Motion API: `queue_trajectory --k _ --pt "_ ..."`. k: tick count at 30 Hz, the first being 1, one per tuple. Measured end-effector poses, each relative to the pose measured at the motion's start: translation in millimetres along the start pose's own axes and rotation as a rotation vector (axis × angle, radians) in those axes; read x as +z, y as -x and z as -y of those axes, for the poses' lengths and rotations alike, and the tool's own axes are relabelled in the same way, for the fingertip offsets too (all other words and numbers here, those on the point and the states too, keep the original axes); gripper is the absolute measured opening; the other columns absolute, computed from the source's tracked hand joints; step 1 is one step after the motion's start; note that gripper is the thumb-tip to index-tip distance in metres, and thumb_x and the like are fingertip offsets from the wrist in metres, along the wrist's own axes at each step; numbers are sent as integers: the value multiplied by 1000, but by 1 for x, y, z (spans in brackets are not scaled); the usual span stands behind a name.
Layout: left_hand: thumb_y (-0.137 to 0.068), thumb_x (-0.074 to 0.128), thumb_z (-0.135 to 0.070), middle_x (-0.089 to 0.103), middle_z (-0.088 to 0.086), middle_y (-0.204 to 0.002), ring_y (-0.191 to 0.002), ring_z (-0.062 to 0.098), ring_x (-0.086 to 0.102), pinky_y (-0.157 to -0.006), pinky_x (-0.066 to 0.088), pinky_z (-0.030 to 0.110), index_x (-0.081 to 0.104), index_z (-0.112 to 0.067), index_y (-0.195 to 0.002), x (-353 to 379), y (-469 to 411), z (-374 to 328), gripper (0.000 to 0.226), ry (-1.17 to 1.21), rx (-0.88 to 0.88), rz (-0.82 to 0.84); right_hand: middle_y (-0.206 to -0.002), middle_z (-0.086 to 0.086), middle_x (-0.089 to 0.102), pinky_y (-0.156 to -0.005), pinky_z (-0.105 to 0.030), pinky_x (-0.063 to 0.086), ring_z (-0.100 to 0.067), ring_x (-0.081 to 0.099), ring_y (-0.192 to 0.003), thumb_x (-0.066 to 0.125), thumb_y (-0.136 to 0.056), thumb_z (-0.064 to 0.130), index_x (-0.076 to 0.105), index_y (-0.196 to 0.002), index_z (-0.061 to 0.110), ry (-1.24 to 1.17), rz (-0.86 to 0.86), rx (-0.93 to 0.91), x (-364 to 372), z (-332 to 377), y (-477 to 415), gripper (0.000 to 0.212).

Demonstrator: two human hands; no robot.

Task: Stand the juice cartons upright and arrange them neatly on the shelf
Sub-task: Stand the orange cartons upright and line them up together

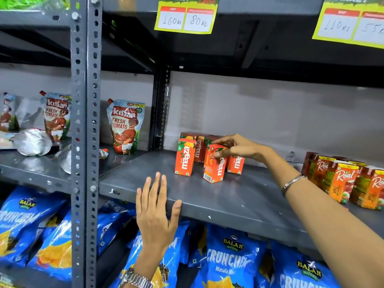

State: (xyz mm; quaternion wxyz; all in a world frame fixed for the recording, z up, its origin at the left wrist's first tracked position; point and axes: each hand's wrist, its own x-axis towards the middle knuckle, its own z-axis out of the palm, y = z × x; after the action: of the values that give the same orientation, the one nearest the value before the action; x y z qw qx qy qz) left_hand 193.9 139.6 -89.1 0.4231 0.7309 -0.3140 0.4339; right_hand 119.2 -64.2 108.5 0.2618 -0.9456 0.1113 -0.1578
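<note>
Several small orange Maaza juice cartons stand in a cluster on the grey metal shelf (207, 196). One upright carton (184, 157) stands at the front left of the cluster. My right hand (236, 147) grips the top of another carton (215, 165), which leans slightly at the front of the group. More cartons (235, 165) stand behind and to the right, partly hidden by my hand. My left hand (155, 210) lies flat on the shelf's front edge, fingers spread, holding nothing.
Orange Real juice cartons (342, 181) stand at the right of the same shelf. Kissan tomato ketchup pouches (124, 126) stand on the neighbouring shelf, past a perforated upright post (86, 121). Blue Balaji crisp bags (230, 256) fill the shelf below. Price tags (186, 17) hang above.
</note>
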Motion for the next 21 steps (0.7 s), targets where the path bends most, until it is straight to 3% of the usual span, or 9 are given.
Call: queue_trajectory --k 4,9,14,18,21 --pt "-96 21 -51 39 8 -145 -139 23 26 -118 9 35 37 -8 -139 -1 0 0 63 -1 -1 4 -110 -7 67 -88 -31 46 -18 60 -99 78 -67 35 64 -112 18 115 -96 -19 1 0 -3 50" --pt "-96 21 -51 37 7 -146 -139 22 24 -118 9 36 34 -9 -140 -1 0 -1 63 5 -5 13 -106 -9 70 -92 -41 50 -24 64 -99 77 -66 39 65 -106 14 130 -169 -37 10 -3 -2 49" --pt "-96 21 -52 36 6 -147 -140 22 24 -118 8 36 32 -11 -141 -4 0 -2 62 8 -5 25 -104 -8 71 -89 -37 50 -22 64 -97 75 -66 45 65 -106 15 104 -261 -42 18 -8 2 51" --pt "-96 21 -52 35 6 -148 -141 22 23 -119 8 36 29 -12 -143 -5 0 -2 62 0 -12 45 -105 -8 71 -91 -40 50 -24 64 -98 73 -67 46 64 -105 15 136 -267 -35 20 -6 1 51" --pt "-96 21 -52 34 6 -149 -141 21 22 -119 8 36 28 -12 -143 -6 1 -2 63 -12 -13 53 -107 -8 71 -89 -35 50 -23 65 -99 73 -69 43 62 -109 15 132 -250 -43 19 -5 3 50"
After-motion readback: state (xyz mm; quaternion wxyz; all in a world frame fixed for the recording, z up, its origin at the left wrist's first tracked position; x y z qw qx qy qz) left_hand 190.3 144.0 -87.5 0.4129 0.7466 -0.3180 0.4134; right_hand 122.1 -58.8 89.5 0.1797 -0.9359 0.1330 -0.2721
